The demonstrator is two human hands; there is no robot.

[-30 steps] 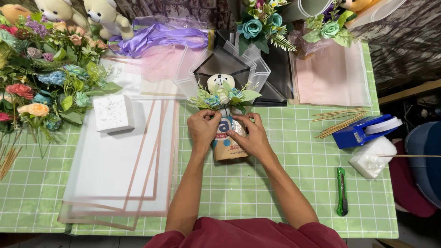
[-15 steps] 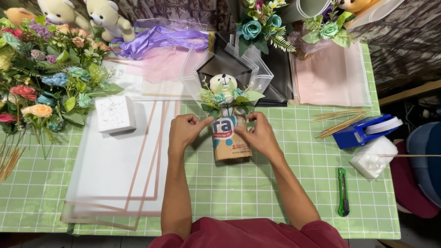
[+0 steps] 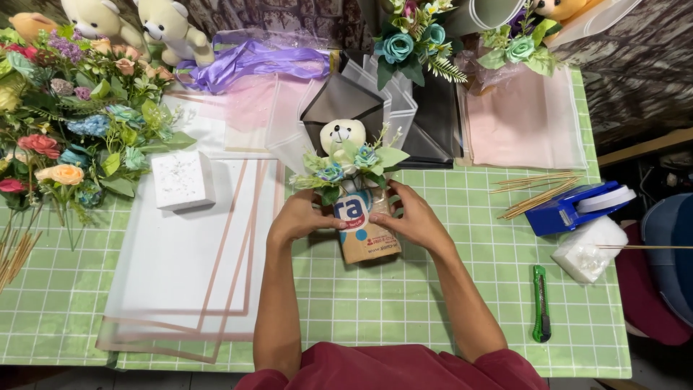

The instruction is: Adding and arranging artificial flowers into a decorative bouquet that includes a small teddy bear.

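We see our left hand point(image 3: 299, 217) and right hand point(image 3: 411, 217), now drawn apart to either side, fingers wrapped around a brown paper-wrapped holder point(image 3: 364, 227) carrying a small teddy bear point(image 3: 341, 136) and flowers, on the green bench point(image 3: 404, 303) beside the blush-edged sheets point(image 3: 188, 260), suggesting the wrap is being adjusted.

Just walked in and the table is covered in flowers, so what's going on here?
A person is gripping a small brown paper-wrapped package with both hands, the left hand and right hand on either side of it. A little teddy bear and artificial flowers stick out of its top. It sits on a green checked tablecloth, beside translucent wrapping sheets, with a tape dispenser to the right.
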